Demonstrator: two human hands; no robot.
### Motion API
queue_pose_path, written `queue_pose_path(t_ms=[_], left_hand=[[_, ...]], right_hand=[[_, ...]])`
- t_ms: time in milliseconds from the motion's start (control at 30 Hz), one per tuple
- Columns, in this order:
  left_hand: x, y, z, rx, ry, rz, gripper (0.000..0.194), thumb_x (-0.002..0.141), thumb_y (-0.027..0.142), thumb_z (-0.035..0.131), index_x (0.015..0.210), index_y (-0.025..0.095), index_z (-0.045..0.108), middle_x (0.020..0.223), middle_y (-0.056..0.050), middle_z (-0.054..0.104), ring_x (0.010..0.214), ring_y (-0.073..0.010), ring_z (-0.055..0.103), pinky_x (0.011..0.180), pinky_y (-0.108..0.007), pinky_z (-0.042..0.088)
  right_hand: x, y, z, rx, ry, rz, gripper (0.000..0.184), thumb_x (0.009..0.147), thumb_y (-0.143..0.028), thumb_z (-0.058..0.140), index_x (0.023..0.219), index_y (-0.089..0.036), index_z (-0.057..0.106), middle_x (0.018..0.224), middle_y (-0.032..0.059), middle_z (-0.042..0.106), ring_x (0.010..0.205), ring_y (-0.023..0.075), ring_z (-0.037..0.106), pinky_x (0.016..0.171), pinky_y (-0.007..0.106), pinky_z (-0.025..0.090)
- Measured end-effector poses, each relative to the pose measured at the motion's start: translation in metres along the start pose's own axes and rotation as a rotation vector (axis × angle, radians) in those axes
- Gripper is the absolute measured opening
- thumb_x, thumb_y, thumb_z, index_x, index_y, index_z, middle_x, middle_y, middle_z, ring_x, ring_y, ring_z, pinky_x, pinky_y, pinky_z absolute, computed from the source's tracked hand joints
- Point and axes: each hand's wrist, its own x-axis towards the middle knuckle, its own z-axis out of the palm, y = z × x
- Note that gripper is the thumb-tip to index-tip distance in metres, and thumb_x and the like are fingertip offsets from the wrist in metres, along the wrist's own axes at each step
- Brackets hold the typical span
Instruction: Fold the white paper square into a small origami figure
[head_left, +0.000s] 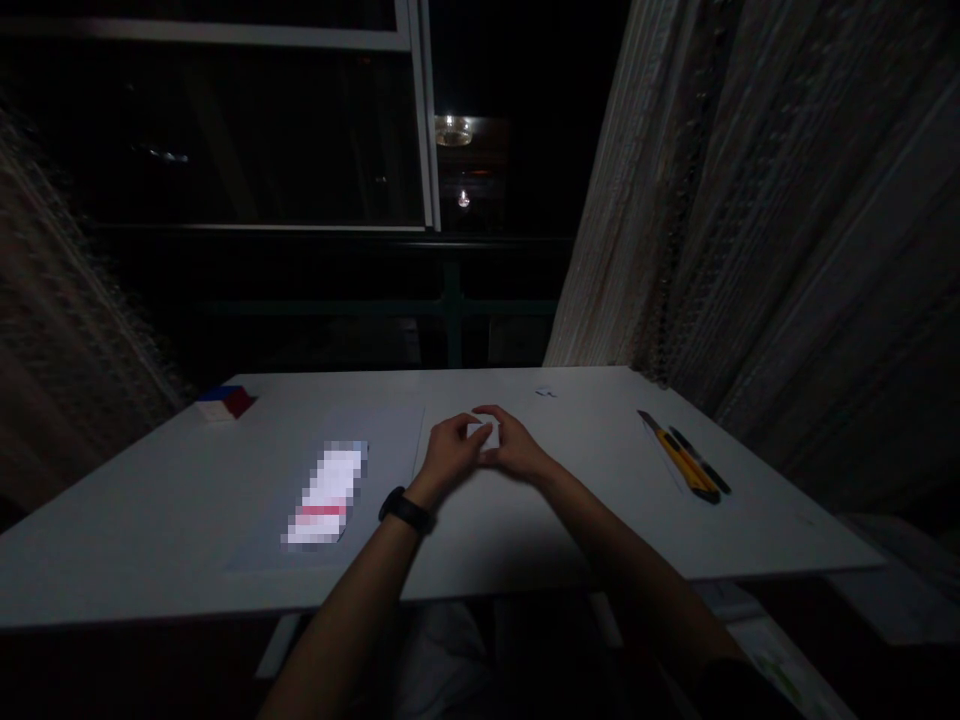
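Note:
A small white piece, which looks like folded paper, is held between my two hands above the middle of the white table. My left hand has its fingers bent and closed on the near left side of the piece; a black band sits on that wrist. From the other side, my right hand curls round the piece, thumb and fingers pressed to it. Part of the paper is hidden behind the fingers, and its full shape cannot be made out.
A phone with a lit screen lies on a large paper sheet at left. Behind it stands a coloured cube. Paper scraps lie at the back; a yellow utility knife and a black pen lie right.

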Motion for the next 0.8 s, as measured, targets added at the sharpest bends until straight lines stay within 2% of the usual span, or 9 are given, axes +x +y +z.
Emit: queue_pose_path(t_ms=[100, 167, 300, 433, 700, 800], left_hand=[[0.004, -0.007, -0.001, -0.108, 0.065, -0.088, 0.035, 0.069, 0.046, 0.058, 0.073, 0.013, 0.068, 0.061, -0.003, 0.06, 0.058, -0.0138, 0.05, 0.053, -0.024, 0.035], [0.007, -0.012, -0.002, -0.249, 0.077, -0.126, 0.037, 0.069, 0.047, 0.057, 0.071, 0.011, 0.068, 0.063, -0.005, 0.063, 0.059, -0.0147, 0.053, 0.054, -0.025, 0.037], [0.008, -0.016, -0.005, -0.446, 0.107, -0.208, 0.037, 0.067, 0.046, 0.061, 0.069, 0.01, 0.069, 0.06, -0.006, 0.063, 0.056, -0.014, 0.053, 0.051, -0.024, 0.037], [0.007, -0.013, -0.006, -0.516, 0.086, -0.267, 0.033, 0.064, 0.042, 0.065, 0.069, 0.009, 0.069, 0.061, -0.006, 0.063, 0.054, -0.0126, 0.052, 0.05, -0.024, 0.036], [0.004, -0.004, -0.007, -0.544, 0.096, -0.3, 0.029, 0.059, 0.035, 0.071, 0.071, 0.009, 0.069, 0.066, -0.007, 0.066, 0.058, -0.0139, 0.055, 0.055, -0.025, 0.041], [0.002, 0.0, -0.009, -0.53, 0.036, -0.33, 0.028, 0.057, 0.033, 0.072, 0.073, 0.009, 0.07, 0.063, -0.007, 0.065, 0.055, -0.0131, 0.054, 0.051, -0.025, 0.039]], right_hand=[[0.0, 0.0, -0.002, 0.087, -0.055, 0.006, 0.083, 0.047, -0.013, 0.073, 0.123, -0.021, 0.042, 0.068, -0.0041, 0.06, 0.057, 0.0115, 0.055, 0.051, 0.021, 0.042], [0.0, -0.002, -0.006, 0.166, -0.081, 0.013, 0.082, 0.047, -0.015, 0.074, 0.123, -0.021, 0.043, 0.069, -0.0028, 0.061, 0.06, 0.013, 0.057, 0.052, 0.022, 0.043], [0.003, -0.007, -0.016, 0.222, -0.027, 0.035, 0.052, 0.049, -0.02, 0.076, 0.1, -0.019, 0.062, 0.079, 0.0023, 0.064, 0.067, 0.0149, 0.06, 0.059, 0.026, 0.046], [0.006, -0.005, -0.022, 0.218, 0.029, 0.015, 0.036, 0.05, -0.024, 0.077, 0.084, -0.014, 0.068, 0.077, 0.0048, 0.066, 0.068, 0.0166, 0.06, 0.065, 0.032, 0.047], [0.007, -0.002, -0.019, 0.069, -0.017, -0.043, 0.032, 0.051, -0.028, 0.078, 0.076, -0.011, 0.07, 0.071, 0.0058, 0.065, 0.062, 0.0153, 0.058, 0.063, 0.034, 0.046], [0.007, -0.004, -0.019, 0.055, 0.004, -0.039, 0.031, 0.051, -0.029, 0.079, 0.075, -0.011, 0.07, 0.07, 0.006, 0.065, 0.063, 0.0162, 0.058, 0.064, 0.036, 0.046]])
